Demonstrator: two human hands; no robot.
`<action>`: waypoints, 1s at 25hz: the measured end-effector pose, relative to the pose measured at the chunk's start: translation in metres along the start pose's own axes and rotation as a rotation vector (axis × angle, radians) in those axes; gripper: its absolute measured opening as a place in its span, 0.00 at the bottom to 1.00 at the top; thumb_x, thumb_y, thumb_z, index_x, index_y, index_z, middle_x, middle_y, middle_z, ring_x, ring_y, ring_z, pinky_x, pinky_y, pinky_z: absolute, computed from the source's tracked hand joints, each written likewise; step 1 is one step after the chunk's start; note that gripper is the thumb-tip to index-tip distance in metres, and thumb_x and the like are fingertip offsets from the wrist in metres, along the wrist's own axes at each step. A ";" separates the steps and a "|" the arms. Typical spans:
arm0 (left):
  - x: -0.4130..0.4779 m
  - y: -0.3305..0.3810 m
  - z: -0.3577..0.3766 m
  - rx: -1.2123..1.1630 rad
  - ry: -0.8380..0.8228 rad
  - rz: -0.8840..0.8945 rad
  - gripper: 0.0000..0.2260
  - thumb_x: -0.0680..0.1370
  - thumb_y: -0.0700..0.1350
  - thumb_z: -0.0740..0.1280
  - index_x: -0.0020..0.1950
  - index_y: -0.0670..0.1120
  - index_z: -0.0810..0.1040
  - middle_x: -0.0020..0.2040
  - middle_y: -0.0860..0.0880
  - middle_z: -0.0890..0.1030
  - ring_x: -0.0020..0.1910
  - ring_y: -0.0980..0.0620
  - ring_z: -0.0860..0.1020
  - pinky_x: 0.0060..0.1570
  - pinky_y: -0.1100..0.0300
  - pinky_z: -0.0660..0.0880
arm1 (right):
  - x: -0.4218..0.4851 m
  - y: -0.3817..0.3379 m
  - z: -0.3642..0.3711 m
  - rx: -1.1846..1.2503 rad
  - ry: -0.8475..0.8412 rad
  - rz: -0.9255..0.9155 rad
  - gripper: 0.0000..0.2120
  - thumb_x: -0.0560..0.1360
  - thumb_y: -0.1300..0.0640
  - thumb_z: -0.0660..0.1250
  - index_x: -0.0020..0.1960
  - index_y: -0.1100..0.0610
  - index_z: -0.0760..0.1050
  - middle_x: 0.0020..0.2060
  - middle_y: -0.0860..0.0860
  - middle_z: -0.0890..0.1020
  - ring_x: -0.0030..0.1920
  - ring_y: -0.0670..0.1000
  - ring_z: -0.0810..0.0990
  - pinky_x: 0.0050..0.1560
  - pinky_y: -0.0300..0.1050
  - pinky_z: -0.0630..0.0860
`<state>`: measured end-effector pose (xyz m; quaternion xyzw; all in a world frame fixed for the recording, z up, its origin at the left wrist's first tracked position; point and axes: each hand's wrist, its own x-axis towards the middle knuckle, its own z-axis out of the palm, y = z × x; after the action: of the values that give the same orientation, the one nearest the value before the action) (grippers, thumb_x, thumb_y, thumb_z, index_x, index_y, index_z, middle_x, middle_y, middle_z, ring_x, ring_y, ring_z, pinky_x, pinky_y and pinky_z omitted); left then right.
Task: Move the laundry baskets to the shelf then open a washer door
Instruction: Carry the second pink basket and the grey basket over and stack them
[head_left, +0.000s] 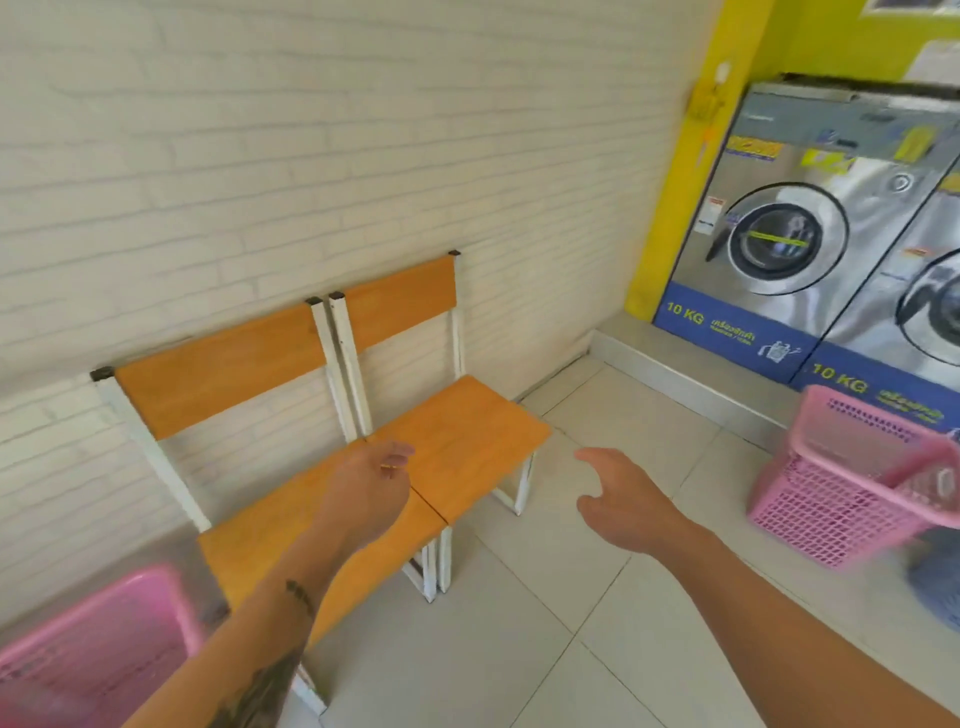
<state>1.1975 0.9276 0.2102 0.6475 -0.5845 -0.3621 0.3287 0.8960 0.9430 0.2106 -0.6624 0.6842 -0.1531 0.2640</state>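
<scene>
Pink basket (852, 488) sitting on floor by washers (795, 228), second basket (98, 639) lower left | I'm seeing both hands, left hand (363, 493) and right hand (623, 504), hanging spread, gripping nothing | risk: no shelf showing, chairs (467, 431) crowding the carrying path.

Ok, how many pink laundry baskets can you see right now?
2. One pink basket stands on the floor at the right, in front of the washers. The other pink basket is at the lower left, beside the chairs. More may sit out of frame.

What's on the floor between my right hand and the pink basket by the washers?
Nothing: in the head view, only bare pale floor tiles lie between the right hand and the pink basket.
</scene>
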 end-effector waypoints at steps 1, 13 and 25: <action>0.006 0.021 0.026 0.003 -0.022 0.016 0.14 0.78 0.40 0.58 0.56 0.54 0.78 0.56 0.54 0.78 0.40 0.54 0.76 0.30 0.65 0.69 | 0.001 0.022 -0.021 -0.003 0.016 0.017 0.31 0.72 0.57 0.60 0.75 0.50 0.60 0.73 0.47 0.62 0.71 0.51 0.64 0.67 0.48 0.65; 0.183 0.228 0.298 -0.002 -0.305 0.331 0.15 0.75 0.37 0.61 0.49 0.55 0.80 0.50 0.53 0.82 0.42 0.56 0.79 0.37 0.68 0.72 | 0.062 0.236 -0.201 0.012 0.367 0.299 0.26 0.74 0.54 0.63 0.72 0.53 0.65 0.72 0.51 0.67 0.71 0.53 0.65 0.70 0.47 0.62; 0.311 0.411 0.589 0.138 -0.666 0.666 0.17 0.74 0.38 0.60 0.53 0.58 0.79 0.50 0.56 0.80 0.42 0.67 0.77 0.36 0.72 0.69 | 0.101 0.437 -0.345 0.126 0.601 0.641 0.18 0.73 0.59 0.64 0.63 0.52 0.73 0.58 0.53 0.77 0.54 0.52 0.76 0.55 0.50 0.76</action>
<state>0.4991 0.5755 0.2258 0.2939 -0.8565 -0.3852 0.1780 0.3427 0.8276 0.2311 -0.3253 0.8907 -0.2907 0.1276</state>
